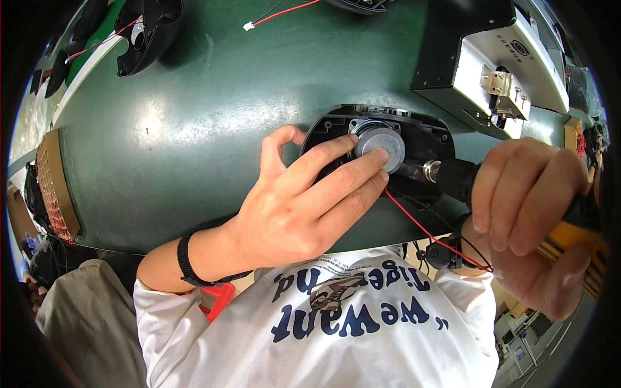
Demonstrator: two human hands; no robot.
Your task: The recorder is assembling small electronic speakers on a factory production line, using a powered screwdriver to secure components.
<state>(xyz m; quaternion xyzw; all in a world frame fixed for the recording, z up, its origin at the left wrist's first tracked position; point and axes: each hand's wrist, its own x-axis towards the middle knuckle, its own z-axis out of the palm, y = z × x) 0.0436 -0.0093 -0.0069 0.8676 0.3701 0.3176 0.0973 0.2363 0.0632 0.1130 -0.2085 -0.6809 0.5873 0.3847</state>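
Note:
A round grey metal speaker (385, 143) sits in an open black plastic housing (422, 132) on the green table. My left hand (304, 194) holds the speaker down: its fingertips press on the speaker's back and rim, while the thumb lies by the housing's left edge. Wrapped in my right hand (524, 194) is a yellow and black power screwdriver (458, 181). It points left into the housing, close beside the speaker; whether its tip meets a screw cannot be seen. A red wire (420, 223) and a black wire trail from the housing toward my right wrist.
A black and silver machine (475, 71) with a metal bracket stands at the back right. Another black housing (152, 35) is at the far left. A red wire with a white connector (249, 26) lies at the back. A brown cardboard piece (57, 184) edges the table's left side.

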